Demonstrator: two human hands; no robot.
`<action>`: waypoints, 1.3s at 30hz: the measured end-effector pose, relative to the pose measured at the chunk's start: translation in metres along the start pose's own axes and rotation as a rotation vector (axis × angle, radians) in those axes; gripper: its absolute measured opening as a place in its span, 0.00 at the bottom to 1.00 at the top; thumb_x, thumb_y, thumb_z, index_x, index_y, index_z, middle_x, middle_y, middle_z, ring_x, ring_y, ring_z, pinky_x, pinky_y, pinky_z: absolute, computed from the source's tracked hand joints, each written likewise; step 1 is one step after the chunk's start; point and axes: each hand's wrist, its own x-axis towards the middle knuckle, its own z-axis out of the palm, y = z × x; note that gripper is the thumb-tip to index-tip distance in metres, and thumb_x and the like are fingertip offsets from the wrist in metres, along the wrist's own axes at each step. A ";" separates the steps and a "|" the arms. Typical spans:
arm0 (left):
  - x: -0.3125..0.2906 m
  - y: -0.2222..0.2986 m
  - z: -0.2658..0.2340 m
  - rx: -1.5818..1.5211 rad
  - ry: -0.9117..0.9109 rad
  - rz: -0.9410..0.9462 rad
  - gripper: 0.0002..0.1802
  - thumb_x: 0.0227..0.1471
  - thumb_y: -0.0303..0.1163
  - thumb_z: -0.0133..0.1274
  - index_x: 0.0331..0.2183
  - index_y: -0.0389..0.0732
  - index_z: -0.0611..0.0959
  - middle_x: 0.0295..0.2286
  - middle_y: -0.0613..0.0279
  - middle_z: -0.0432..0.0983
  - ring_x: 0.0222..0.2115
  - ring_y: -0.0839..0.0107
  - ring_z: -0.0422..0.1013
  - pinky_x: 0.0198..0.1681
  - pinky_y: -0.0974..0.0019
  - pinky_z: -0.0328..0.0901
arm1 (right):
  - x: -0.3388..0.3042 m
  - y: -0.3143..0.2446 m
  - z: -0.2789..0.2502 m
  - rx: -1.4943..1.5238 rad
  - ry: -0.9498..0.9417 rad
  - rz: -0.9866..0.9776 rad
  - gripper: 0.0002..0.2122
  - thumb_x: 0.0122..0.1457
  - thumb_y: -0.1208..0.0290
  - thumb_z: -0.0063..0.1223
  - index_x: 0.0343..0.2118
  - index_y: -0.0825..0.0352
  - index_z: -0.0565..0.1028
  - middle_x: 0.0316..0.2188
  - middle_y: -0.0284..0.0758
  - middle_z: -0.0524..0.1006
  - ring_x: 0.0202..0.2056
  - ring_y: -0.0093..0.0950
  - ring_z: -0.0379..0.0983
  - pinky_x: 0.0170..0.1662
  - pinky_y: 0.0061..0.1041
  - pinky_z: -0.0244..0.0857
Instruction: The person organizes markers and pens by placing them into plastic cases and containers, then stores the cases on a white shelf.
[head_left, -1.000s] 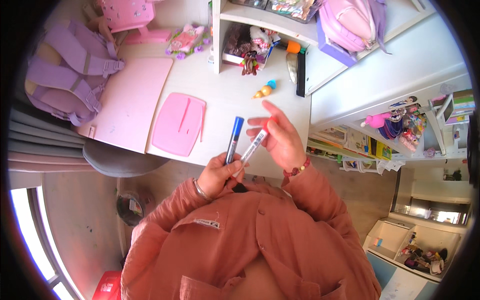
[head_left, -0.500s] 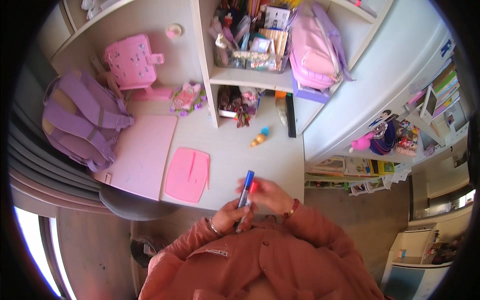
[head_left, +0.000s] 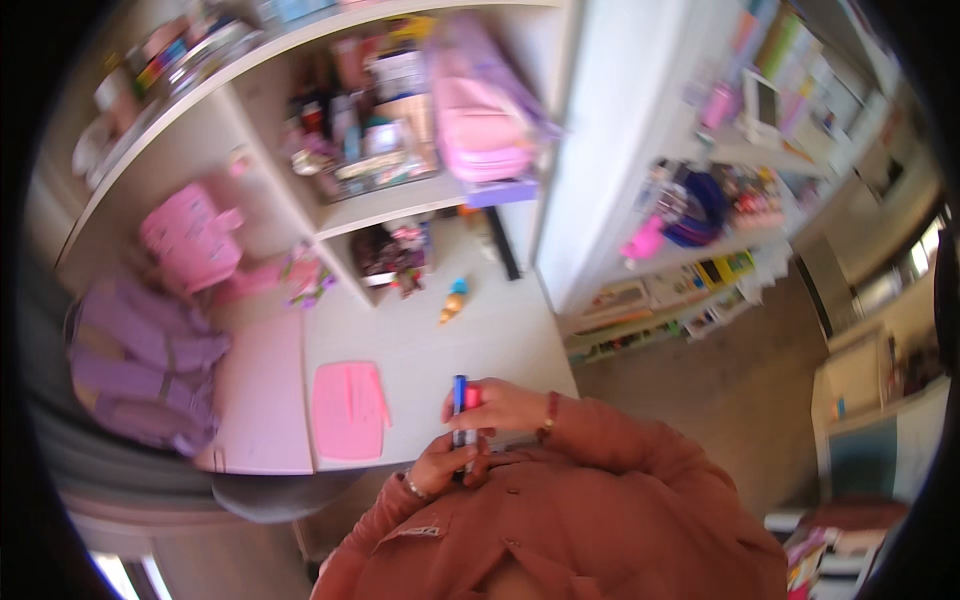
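Two capped markers stand upright side by side at the desk's front edge, close to my body. One is a blue-capped marker [head_left: 460, 394], the other a red-capped marker [head_left: 473, 397]. My left hand [head_left: 446, 463] is closed around their lower barrels. From the right, my right hand [head_left: 512, 407] reaches across with its fingers around the upper part, at the red cap. Blur hides how firmly those fingers press. A pink plastic board [head_left: 346, 412] with a slim pink stick along its right side lies on the desk to the left of my hands.
On the desk [head_left: 400, 335] sits a small orange and blue toy [head_left: 454, 302]. A purple backpack [head_left: 140, 370] and a pink book stand [head_left: 195, 238] are at the left. Shelves above hold a pink bag [head_left: 480, 125] and a filled clear bin [head_left: 385, 170]. A grey chair [head_left: 275, 497] is tucked below.
My view has swung to the right, so the desk and shelves sit further left and are blurred. Both hands stay on the markers, with the right hand still at the red cap.
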 end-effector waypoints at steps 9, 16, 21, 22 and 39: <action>0.016 0.007 0.010 0.292 0.229 -0.029 0.15 0.51 0.36 0.46 0.34 0.33 0.72 0.20 0.63 0.68 0.17 0.76 0.63 0.20 0.75 0.57 | -0.021 -0.003 -0.019 0.008 0.280 -0.155 0.06 0.51 0.69 0.54 0.29 0.66 0.73 0.19 0.26 0.70 0.19 0.14 0.64 0.22 0.14 0.60; 0.027 0.002 0.008 0.354 0.176 -0.075 0.14 0.50 0.38 0.50 0.33 0.36 0.72 0.19 0.66 0.67 0.16 0.80 0.60 0.18 0.77 0.55 | -0.042 0.000 -0.014 0.005 0.312 -0.072 0.05 0.50 0.72 0.54 0.29 0.66 0.72 0.19 0.26 0.69 0.20 0.14 0.64 0.23 0.15 0.59; 0.032 -0.015 -0.011 0.733 0.544 0.080 0.20 0.43 0.31 0.55 0.40 0.35 0.73 0.23 0.63 0.71 0.20 0.77 0.67 0.22 0.74 0.63 | -0.053 0.012 -0.022 -0.286 0.630 -0.334 0.05 0.48 0.75 0.53 0.28 0.67 0.71 0.24 0.33 0.71 0.26 0.24 0.68 0.30 0.21 0.63; 0.031 -0.019 -0.018 0.846 0.631 0.156 0.19 0.42 0.30 0.56 0.39 0.34 0.73 0.23 0.64 0.71 0.20 0.77 0.67 0.22 0.74 0.63 | -0.052 0.016 -0.025 -0.409 0.645 -0.347 0.05 0.47 0.74 0.53 0.27 0.66 0.71 0.24 0.34 0.71 0.26 0.27 0.69 0.30 0.23 0.63; 0.029 -0.045 -0.085 1.886 0.849 0.302 0.05 0.42 0.35 0.51 0.23 0.45 0.75 0.20 0.61 0.72 0.21 0.59 0.70 0.23 0.59 0.64 | -0.013 -0.044 -0.046 -0.423 0.689 -0.590 0.07 0.46 0.79 0.55 0.30 0.67 0.71 0.25 0.29 0.72 0.26 0.17 0.68 0.28 0.17 0.63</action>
